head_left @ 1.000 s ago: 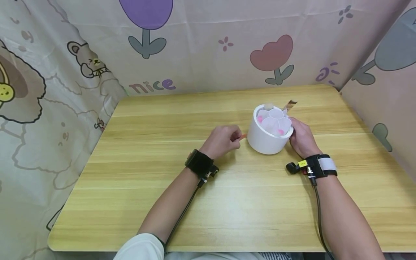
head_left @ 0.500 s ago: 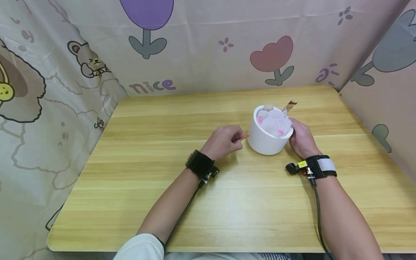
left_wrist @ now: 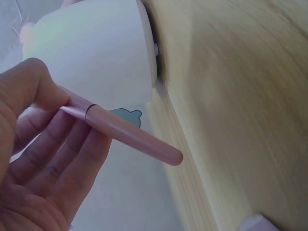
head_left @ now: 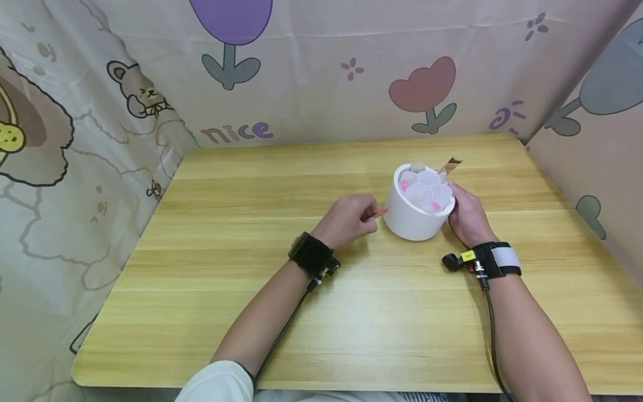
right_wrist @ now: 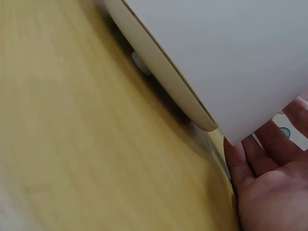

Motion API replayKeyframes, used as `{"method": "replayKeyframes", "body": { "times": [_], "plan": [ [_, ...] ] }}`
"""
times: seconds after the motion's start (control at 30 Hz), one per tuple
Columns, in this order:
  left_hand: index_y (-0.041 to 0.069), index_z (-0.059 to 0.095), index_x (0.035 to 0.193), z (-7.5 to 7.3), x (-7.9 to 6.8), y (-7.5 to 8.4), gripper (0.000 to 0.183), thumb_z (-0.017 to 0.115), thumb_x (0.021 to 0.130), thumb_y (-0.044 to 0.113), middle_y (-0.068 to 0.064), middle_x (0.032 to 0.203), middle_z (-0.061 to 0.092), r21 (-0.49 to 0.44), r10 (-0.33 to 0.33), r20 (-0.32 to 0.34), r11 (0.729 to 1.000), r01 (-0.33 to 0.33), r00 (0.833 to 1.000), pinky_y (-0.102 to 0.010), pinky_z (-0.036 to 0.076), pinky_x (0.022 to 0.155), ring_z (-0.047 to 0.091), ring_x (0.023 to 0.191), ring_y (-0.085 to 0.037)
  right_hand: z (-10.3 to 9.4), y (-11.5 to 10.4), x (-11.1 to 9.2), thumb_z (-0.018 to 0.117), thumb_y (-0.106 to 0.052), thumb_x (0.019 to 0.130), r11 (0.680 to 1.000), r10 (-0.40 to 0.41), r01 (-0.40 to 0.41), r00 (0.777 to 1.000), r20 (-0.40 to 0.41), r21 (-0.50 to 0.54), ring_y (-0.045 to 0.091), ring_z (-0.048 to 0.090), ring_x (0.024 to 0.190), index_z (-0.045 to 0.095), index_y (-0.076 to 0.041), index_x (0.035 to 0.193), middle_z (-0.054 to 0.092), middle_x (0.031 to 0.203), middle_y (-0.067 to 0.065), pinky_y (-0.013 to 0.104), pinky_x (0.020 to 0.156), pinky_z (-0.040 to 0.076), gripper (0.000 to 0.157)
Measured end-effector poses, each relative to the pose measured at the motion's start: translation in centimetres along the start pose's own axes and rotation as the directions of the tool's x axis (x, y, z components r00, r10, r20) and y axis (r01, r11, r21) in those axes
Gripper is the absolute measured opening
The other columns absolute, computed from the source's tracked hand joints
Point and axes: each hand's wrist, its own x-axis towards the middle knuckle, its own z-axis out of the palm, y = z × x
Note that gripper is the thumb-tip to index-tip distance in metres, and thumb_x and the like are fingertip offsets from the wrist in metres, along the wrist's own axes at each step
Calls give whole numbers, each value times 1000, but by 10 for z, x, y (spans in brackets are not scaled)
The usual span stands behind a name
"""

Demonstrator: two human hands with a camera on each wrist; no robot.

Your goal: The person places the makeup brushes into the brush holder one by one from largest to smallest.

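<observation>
My left hand [head_left: 346, 220] pinches a pink makeup brush [left_wrist: 132, 137] between thumb and fingers, just left of a white round holder [head_left: 414, 220]. The brush's rounded handle end sticks out past the fingers toward the holder, with a shiny pink metal collar behind it; its other end is hidden by the hand. My right hand [head_left: 470, 218] grips the holder's right side, thumb near the rim and fingers around the wall, partly hidden behind it in the right wrist view. Inside the holder sits a pale flower-shaped divider [head_left: 428, 178] with pink spots.
A brown flat strip-like item [head_left: 450, 166] sticks up from the holder's back right. The wooden table [head_left: 226, 223] meets a printed curtain [head_left: 311, 84] at the back and sides. Cables [head_left: 283, 329] run from the wrist cameras along both forearms.
The left hand shifts slightly right, and more of the brush's handle shows beyond its fingers. The right hand keeps its grip on the holder.
</observation>
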Motion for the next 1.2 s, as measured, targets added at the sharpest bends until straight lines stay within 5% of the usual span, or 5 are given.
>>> {"method": "replayKeyframes", "body": {
  "times": [0.57,0.87,1.2],
  "plan": [
    [14,61,84,0,0,2,8,65,81,8,6,75,57,28,19,5,999,-19,1000,-14,41,52,50,64,-7,-2,3,2,45,-22,102,992,-57,48,996,68,118,10,45,115,62,-5,115,49,122,6,19,98,38,27],
    [15,61,84,1,0,0,8,64,81,8,7,74,57,42,33,-6,999,-33,999,-13,40,53,50,64,-6,-4,6,3,42,-31,103,998,-61,59,995,77,30,11,37,125,44,-2,133,37,136,9,18,101,36,42],
    [16,59,84,2,0,0,10,65,81,8,7,74,56,39,33,-7,999,-33,999,-13,41,53,51,64,-6,-3,6,3,41,-28,103,997,-76,73,993,85,35,10,41,120,51,-5,127,42,131,7,18,100,37,34]
  ]
}}
